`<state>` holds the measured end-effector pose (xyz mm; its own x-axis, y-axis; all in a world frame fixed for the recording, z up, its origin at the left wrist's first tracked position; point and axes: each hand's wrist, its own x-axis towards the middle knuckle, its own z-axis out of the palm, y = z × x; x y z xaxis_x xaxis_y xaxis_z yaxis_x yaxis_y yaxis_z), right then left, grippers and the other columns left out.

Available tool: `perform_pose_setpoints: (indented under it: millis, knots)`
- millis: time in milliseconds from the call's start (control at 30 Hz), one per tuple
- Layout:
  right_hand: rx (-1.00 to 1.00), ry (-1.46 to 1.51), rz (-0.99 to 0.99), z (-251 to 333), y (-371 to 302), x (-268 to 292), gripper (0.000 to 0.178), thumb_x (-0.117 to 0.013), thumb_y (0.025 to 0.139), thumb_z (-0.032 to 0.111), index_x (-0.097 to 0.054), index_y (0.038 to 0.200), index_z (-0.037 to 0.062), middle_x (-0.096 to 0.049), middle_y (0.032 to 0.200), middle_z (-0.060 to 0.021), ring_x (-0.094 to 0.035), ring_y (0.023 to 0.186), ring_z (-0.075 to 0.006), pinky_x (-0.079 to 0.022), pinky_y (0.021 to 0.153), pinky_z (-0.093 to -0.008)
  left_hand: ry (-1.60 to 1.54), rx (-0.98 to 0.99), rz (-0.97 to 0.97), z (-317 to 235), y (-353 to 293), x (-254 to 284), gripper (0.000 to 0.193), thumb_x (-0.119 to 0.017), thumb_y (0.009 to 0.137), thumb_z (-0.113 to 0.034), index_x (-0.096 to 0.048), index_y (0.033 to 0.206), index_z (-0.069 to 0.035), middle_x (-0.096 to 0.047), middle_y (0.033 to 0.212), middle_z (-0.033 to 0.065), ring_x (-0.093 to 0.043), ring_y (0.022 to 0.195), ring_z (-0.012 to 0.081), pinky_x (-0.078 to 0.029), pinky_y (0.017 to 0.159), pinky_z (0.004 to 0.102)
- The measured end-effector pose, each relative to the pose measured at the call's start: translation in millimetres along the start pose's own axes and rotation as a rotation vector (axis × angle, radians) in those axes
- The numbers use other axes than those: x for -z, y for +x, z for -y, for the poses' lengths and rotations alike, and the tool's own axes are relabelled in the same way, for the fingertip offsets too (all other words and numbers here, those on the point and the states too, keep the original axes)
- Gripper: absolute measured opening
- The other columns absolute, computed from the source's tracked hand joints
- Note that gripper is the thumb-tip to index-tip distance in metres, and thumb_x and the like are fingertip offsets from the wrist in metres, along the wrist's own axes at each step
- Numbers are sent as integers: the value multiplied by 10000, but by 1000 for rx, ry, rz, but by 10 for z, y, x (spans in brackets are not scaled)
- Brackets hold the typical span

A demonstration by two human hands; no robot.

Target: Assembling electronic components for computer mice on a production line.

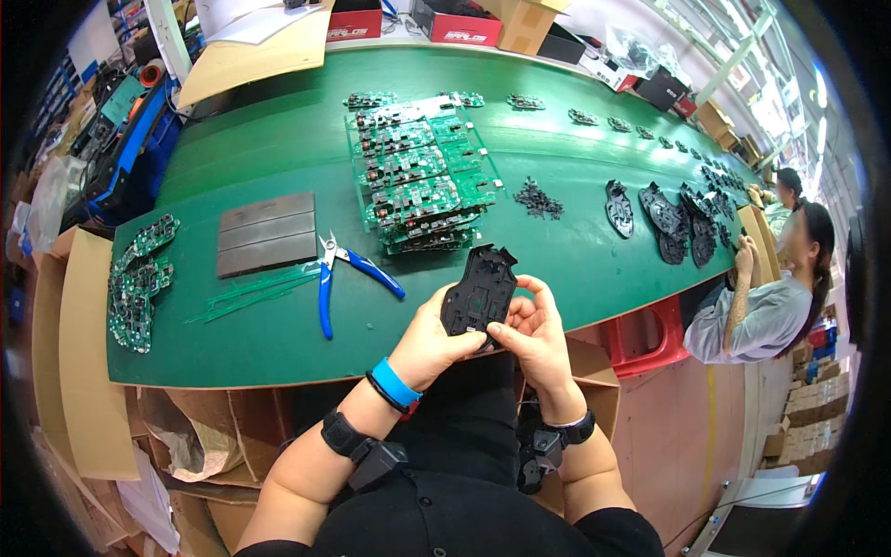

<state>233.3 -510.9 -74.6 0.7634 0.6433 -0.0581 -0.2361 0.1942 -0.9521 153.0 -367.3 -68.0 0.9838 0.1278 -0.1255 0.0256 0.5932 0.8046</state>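
Observation:
Above the near edge of the green table I hold a black plastic mouse shell, its ribbed inside facing up. My left hand is closed on its left side, with the thumb along the lower edge. On the lower right, my right hand grips it between thumb and curled fingers. Blue-handled cutters lie on the table to the left, jaws apart. Just beyond the shell rises a stack of green circuit board panels. A small heap of black parts sits to its right.
Grey blocks, thin green strips and loose circuit boards lie at left. More black shells are piled at right, near a seated co-worker. A row of boards runs along the far side. A red stool stands below.

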Motion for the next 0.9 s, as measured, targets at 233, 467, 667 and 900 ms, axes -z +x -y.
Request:
perform_pose_setpoints:
  millis: [233,467,667,900]
  knots:
    - [49,23,-47,-23,-4,-100,614,-640,735,-89,-324,1234,80,-509,810,-36,-526,731,-84,-451,669,-200,-30,-19,-59,54,24,2,453,-642,690,-10,-475,1111,3,-576,983,58,-582,840,116,-509,701,248]
    - [-35,178,-32,17,-18,-73,597,-595,768,-90,-297,1257,81,-538,838,-64,-557,728,-109,-488,639,-224,-27,-2,-57,80,62,30,448,-637,680,0,-475,1098,11,-582,930,61,-590,764,127,-511,650,247]
    - [-52,114,-49,44,22,40,560,-630,750,-55,-374,1235,63,-573,792,-40,-551,690,-87,-429,546,-199,128,8,-45,40,23,-11,498,-630,728,-9,-415,1178,5,-565,984,103,-610,801,166,-501,597,233]
    - [384,-211,-580,674,519,1467,547,-646,742,-21,-393,1228,-11,-555,714,-27,-503,531,-83,-349,428,-177,111,124,-6,44,47,8,387,-549,839,-35,-408,1199,-18,-561,1001,125,-617,869,197,-509,678,250]
